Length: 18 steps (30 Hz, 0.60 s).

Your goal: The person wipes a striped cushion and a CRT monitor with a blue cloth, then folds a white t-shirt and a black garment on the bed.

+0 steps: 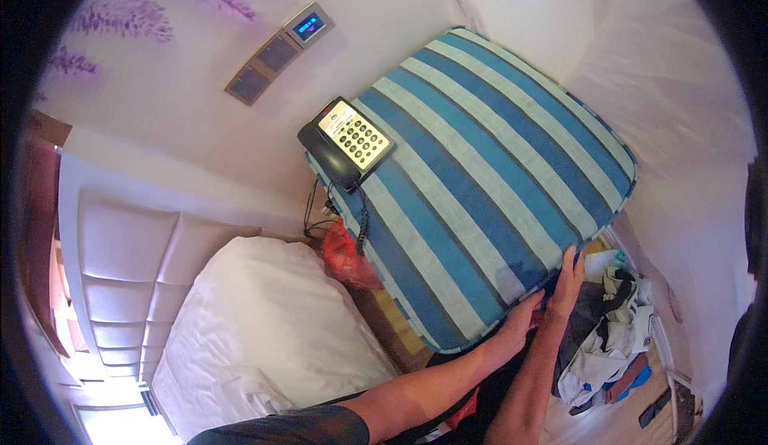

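Note:
A large square cushion [474, 175] with blue, teal and pale grey stripes fills the middle of the view. My left hand [525, 319] is at its near edge, the fingers partly hidden beneath the fabric. Close beside it on the right, my right hand [569, 283] touches the same edge near the corner, fingers bent over or against it. Whether either hand grips the cushion cannot be made out. A black corded desk telephone [354, 142] with a pale keypad rests on the far left edge of the cushion, its coiled cord hanging down.
A bed with a white cover [258, 319] and a padded headboard [132, 265] stands at the left. A red plastic bag [348, 259] lies between bed and cushion. Heaped clothes [612, 337] are on the floor at the right. Wall switches [276, 55] and a lit panel [309, 24] are above.

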Available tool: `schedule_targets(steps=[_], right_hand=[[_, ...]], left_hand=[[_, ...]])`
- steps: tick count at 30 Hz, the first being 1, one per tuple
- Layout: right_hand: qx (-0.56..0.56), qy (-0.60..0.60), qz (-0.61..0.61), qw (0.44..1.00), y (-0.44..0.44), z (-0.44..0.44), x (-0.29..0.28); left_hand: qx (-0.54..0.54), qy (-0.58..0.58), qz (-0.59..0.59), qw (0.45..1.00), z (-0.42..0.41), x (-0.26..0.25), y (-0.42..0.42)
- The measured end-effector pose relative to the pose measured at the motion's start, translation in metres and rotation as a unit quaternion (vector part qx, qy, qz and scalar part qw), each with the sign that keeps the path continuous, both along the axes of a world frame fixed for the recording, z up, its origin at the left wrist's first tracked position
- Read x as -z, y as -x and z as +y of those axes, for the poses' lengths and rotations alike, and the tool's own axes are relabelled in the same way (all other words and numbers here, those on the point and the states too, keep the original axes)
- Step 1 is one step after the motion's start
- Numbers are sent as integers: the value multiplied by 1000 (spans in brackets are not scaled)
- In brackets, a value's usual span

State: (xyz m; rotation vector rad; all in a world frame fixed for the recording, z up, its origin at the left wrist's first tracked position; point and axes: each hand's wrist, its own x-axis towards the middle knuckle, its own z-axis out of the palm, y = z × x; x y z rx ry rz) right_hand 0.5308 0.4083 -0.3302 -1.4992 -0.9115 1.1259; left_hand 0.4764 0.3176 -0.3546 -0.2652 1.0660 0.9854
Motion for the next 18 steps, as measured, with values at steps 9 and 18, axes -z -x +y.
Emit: schedule_targets(steps=[9,18], right_hand=[[-29,3,-122,992,-6,5,29],[39,51,-80,995,10,-11,46]], left_hand=[[6,6,37,999,16,-13,8],[14,-46,56,997,23,0,22]])
